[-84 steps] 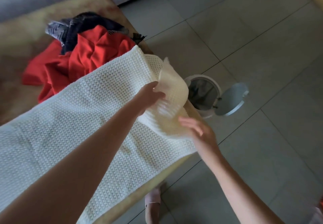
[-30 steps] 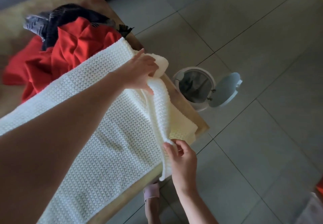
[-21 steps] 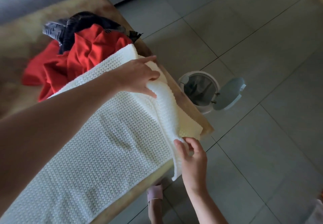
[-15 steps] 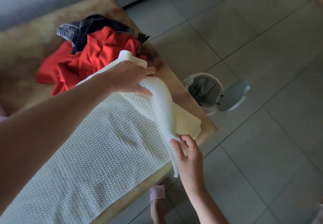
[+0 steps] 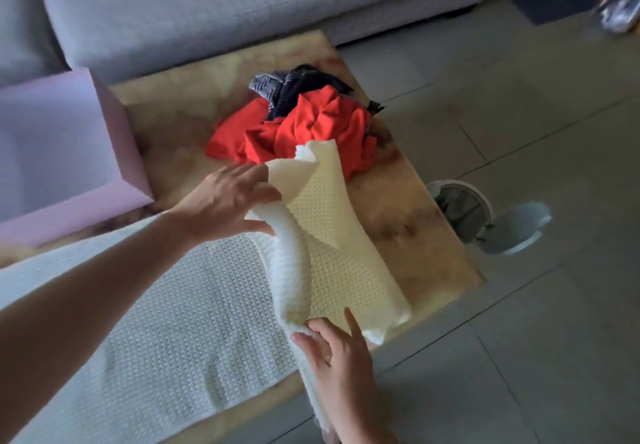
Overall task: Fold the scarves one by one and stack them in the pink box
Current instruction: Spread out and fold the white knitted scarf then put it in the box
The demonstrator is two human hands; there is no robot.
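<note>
Pink box (image 5: 114,139) on the left has its open top facing up, nothing hanging over it; bare tabletop between its wall and the red scarf pile (image 5: 311,128) leaves a lane across the table (image 5: 415,236); that pile, with a dark scarf (image 5: 298,87) on its far side, hogs the far right corner; white scarf (image 5: 194,322) covers the near part, and its lifted fold, gripped by left hand (image 5: 228,204) and right hand (image 5: 339,357), makes a ridge mid-table; bare strip along the right edge; sofa (image 5: 242,0) close behind; open-lidded bin (image 5: 464,208) on the floor just beside that edge.
</note>
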